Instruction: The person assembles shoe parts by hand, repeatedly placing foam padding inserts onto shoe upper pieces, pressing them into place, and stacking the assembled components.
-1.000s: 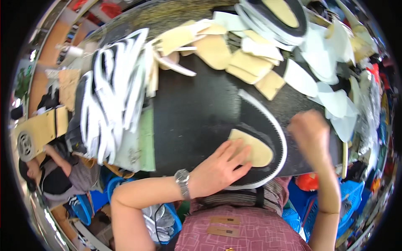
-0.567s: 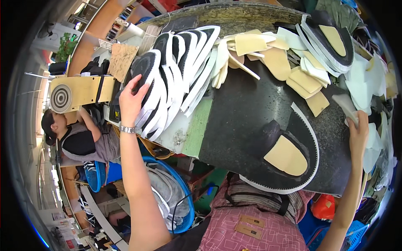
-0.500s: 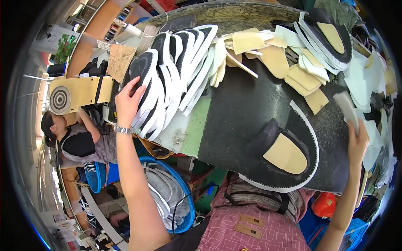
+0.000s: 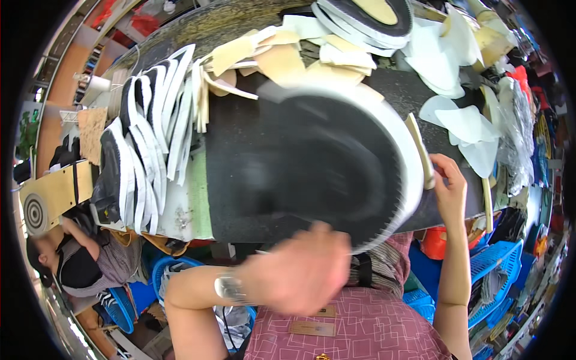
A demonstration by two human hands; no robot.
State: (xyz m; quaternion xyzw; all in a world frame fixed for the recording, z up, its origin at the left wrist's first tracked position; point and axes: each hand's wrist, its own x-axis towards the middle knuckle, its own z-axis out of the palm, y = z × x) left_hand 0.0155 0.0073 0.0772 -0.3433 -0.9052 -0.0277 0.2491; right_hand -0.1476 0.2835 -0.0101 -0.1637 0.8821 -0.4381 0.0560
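Left hand blurred; right hand pinching.

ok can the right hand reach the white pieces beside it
Probably yes: the white pieces lie close to the right hand with nothing visible between, though it holds a beige pad.

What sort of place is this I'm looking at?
Probably a shoemaking workshop: a curved black piece with a white rim is at the left hand, similar white-edged pieces lie bunched on the workbench, and cut cream pads are along its far side.
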